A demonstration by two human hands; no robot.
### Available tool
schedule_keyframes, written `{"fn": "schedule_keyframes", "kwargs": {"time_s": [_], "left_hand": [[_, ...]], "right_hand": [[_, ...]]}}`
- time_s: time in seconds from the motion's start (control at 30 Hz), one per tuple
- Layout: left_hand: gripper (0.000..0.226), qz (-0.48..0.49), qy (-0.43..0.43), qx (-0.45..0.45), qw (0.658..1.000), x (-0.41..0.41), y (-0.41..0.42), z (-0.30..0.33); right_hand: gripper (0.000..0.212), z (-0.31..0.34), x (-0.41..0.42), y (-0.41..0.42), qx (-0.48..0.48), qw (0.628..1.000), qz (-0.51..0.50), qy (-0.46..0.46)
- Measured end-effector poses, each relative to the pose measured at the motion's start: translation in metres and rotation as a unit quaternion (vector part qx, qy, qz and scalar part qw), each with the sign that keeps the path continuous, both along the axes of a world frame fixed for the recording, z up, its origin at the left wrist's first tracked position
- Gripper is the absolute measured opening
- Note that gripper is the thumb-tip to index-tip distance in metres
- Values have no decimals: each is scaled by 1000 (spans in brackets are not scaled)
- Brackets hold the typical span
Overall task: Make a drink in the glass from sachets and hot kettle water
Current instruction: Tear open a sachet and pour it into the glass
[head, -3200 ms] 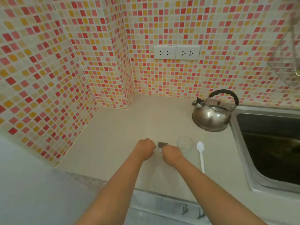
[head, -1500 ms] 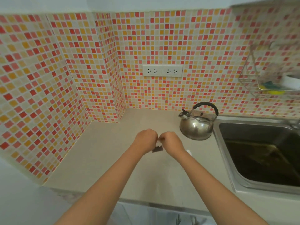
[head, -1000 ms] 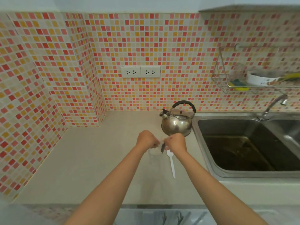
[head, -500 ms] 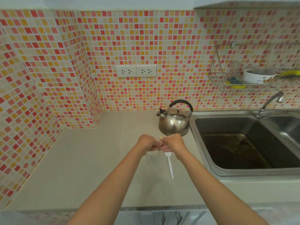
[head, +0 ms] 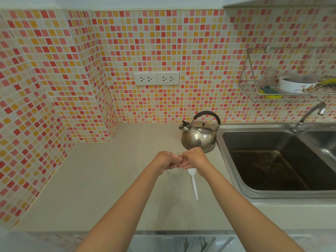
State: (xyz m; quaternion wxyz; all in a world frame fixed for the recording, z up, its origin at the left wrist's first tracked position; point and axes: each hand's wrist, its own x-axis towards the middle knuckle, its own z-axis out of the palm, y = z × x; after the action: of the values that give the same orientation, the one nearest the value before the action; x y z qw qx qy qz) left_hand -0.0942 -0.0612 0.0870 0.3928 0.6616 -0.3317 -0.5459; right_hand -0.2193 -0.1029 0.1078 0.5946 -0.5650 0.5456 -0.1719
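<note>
Clear glass (head: pixel 175 172) on the bench (head: pixel 109 179), half hidden under both hands; fragile and slippery, best gripped round the wall. Left hand (head: pixel 165 160) and right hand (head: pixel 194 158) pressed together above it, fingers curled, apparently pinching a small sachet, barely visible. White plastic spoon (head: pixel 193 182) just right, light. Steel kettle (head: pixel 199 135) behind: heavy, likely hot, handle only.

Clear glass (head: pixel 175 172) upright on counter, steel kettle (head: pixel 199 136) behind.
</note>
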Motion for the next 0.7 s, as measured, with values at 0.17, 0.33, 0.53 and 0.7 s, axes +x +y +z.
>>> {"fn": "schedule_keyframes", "kwargs": {"time_s": [0.17, 0.33, 0.53, 0.7], "left_hand": [[30, 1, 0, -6, 1000, -4, 3, -1], [26, 58, 40, -27, 997, -7, 5, -6], [12, 67, -85, -59, 992, -7, 6, -6], [15, 56, -202, -78, 975, -13, 5, -6]], "right_hand": [[17, 2, 1, 1, -6, 1000, -11, 14], [23, 2, 0, -3, 2, 999, -36, 3], [13, -2, 6, -2, -17, 998, -38, 36], [19, -5, 14, -3, -58, 991, -19, 119]]}}
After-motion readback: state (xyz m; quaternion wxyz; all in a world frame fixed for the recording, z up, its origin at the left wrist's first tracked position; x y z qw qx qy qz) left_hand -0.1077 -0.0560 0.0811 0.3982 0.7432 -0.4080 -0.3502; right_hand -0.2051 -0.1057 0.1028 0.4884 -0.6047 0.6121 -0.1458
